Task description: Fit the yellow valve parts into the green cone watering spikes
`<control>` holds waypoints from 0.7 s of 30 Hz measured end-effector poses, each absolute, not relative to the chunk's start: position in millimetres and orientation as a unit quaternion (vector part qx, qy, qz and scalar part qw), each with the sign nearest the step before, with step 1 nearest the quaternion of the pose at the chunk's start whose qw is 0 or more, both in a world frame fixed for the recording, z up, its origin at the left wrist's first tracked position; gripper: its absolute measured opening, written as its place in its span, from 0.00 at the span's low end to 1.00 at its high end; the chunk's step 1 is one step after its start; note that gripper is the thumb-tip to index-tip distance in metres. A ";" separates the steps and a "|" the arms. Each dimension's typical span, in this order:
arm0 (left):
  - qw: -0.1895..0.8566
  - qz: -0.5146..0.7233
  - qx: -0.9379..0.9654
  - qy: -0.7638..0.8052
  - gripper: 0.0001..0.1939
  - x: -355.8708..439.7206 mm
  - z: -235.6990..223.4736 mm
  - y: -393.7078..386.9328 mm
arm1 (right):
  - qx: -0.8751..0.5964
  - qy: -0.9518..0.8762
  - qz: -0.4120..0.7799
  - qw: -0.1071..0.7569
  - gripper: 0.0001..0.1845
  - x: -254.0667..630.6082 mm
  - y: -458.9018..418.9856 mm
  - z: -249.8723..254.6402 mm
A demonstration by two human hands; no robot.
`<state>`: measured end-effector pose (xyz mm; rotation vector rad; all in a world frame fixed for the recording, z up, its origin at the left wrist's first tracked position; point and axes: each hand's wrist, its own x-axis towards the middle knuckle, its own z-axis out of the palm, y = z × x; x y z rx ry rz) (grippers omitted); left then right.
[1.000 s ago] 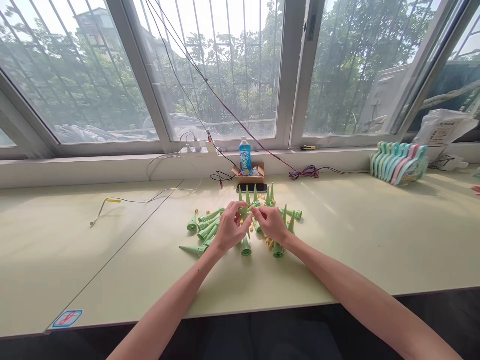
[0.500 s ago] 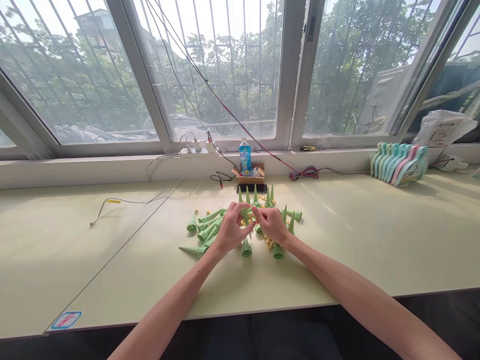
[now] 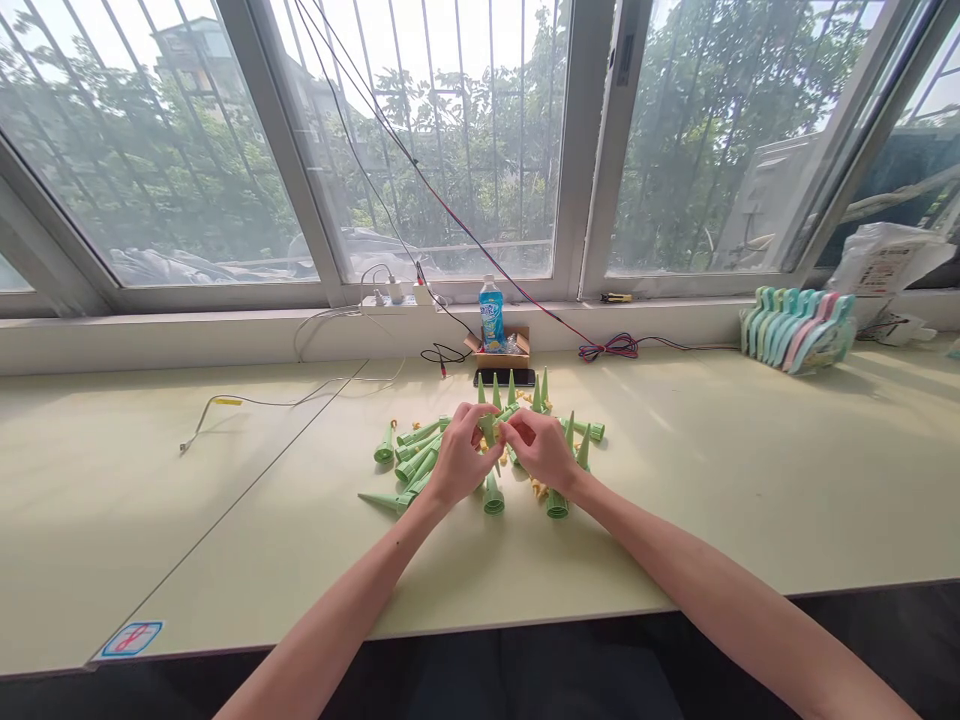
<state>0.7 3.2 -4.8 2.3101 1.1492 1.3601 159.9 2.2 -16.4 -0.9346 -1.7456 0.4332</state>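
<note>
My left hand [image 3: 463, 452] is closed around a green plastic watering spike [image 3: 489, 430], its pointed end aimed down. Against the spike's side, my right hand [image 3: 541, 449] pinches a small yellow piece, mostly hidden by the fingertips. Left of my hands lies a pile of green spikes [image 3: 417, 462]. Another spike [image 3: 493, 496] lies just in front of them, its round cap toward me. Several spikes stand point up behind and to the right, such as one spike [image 3: 583, 452] by my right wrist. Small yellow pieces [image 3: 538, 488] are scattered among them.
Behind the pile lie a black phone [image 3: 504, 378] and a small cardboard box [image 3: 517, 350] by a blue bottle [image 3: 491, 318]. A coiled cable [image 3: 609, 346] lies on the table [image 3: 720, 480]. Pastel hangers [image 3: 799, 328] stand at the right. A thin wire [image 3: 262, 403] runs across the left.
My right hand's fingertips have shifted slightly left and down, closer against the spike in my left hand. The left hand and the pile have stayed nearly still.
</note>
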 end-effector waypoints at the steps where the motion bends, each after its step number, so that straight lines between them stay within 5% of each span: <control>1: 0.109 0.463 0.788 0.391 0.14 0.5 -5.1 3.5 | -0.394 -0.731 0.180 0.528 0.19 160.1 2.9 -16.8; 14: 0.101 0.455 0.798 0.383 0.16 0.8 -4.3 1.2 | -0.418 -0.732 0.147 0.517 0.32 161.9 12.5 -26.1; 21: 0.108 0.476 0.771 0.409 0.13 1.3 -3.9 2.5 | -0.408 -0.719 0.183 0.532 0.15 161.0 4.1 -18.8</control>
